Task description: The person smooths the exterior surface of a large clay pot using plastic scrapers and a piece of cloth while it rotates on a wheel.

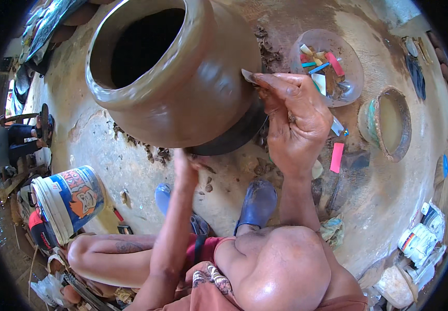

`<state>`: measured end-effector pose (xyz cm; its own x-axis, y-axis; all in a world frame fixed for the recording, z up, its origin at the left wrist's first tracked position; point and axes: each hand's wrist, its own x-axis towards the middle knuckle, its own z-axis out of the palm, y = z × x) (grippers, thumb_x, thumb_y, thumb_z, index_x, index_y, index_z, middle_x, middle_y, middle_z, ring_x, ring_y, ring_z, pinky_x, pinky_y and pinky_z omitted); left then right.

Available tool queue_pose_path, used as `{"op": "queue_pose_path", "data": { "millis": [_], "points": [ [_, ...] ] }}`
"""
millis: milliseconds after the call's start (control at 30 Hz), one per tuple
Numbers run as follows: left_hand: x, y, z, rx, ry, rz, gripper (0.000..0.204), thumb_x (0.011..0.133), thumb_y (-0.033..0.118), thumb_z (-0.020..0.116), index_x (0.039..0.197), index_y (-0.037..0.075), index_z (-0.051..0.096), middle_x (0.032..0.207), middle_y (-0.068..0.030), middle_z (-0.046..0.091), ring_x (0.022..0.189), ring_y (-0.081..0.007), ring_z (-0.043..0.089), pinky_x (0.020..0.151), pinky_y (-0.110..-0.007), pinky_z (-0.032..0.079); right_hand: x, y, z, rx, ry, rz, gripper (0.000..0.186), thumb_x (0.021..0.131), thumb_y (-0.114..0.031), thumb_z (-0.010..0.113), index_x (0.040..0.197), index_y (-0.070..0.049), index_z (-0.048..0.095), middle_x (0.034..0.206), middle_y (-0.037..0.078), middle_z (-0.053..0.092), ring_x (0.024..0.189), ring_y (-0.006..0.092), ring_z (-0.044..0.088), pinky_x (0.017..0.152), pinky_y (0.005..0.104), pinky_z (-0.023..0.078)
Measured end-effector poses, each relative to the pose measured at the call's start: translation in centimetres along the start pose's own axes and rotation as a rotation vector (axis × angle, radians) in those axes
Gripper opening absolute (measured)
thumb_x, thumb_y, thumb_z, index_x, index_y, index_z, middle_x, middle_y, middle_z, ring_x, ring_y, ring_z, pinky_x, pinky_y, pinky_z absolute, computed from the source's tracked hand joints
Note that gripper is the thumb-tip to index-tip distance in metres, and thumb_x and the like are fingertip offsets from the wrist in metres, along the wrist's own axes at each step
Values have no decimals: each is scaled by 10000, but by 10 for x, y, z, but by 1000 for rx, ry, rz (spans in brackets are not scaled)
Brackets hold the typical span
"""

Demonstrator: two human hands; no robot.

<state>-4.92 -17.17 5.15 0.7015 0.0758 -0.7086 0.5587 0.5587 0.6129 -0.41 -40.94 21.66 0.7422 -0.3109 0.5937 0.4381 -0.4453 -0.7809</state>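
Observation:
A large wet brown clay pot (193, 98) with a wide dark mouth stands tilted in view at the upper middle, on a dark round base (234, 136). My right hand (297, 118) is closed, pinching a small thin pale scraper (248, 76) against the pot's right side. Below the pot's near side is my left hand (185, 167). It is blurred and its fingers are partly hidden, so I cannot tell whether it touches the pot or the base.
Clay scraps (156, 153) lie around the base. To the right are a clear plastic basin (356, 62) with coloured strips, a crusted bowl of murky water (372, 122) and a pink strip (337, 157). A white-blue bucket (68, 202) stands at left; someone's legs (24, 132) show beyond.

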Motion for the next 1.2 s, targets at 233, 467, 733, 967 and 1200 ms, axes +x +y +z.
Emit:
{"op": "queue_pose_path", "data": {
  "millis": [233,467,733,967,1200],
  "points": [
    [17,-41,22,61,273,203,469,1057,404,557,1361,47,542,1290,-132,650,929,-205,704,786,-391,601,-9,3,-2,35,6,50,303,880,158,659,1088,-24,782,963,99,717,868,143,686,737,259,549],
    [6,-11,-13,-26,-133,-12,587,1070,466,512,1445,17,459,1377,-153,613,1229,-268,626,905,-435,587,-10,0,-5,44,35,41,324,858,175,653,1080,-26,776,964,110,730,864,172,708,750,266,565],
    [20,-38,4,71,203,171,597,1066,513,510,1493,101,450,1373,-118,618,1065,-267,694,825,-402,598,-23,6,-4,76,67,38,293,861,150,689,1070,-36,774,951,113,732,841,179,716,727,274,570],
    [4,4,2,24,-109,-67,598,1063,537,496,1497,126,482,1351,-104,651,1115,-244,675,819,-364,590,-31,5,-5,57,60,69,254,873,120,706,1065,-34,770,919,112,719,796,177,704,695,280,557],
    [36,-26,10,102,322,283,623,1059,543,507,1442,52,524,1245,-138,673,1075,-275,687,836,-383,599,-30,1,4,55,69,59,292,822,88,753,1069,-63,788,869,106,681,738,230,704,631,316,563]
  ]
}}
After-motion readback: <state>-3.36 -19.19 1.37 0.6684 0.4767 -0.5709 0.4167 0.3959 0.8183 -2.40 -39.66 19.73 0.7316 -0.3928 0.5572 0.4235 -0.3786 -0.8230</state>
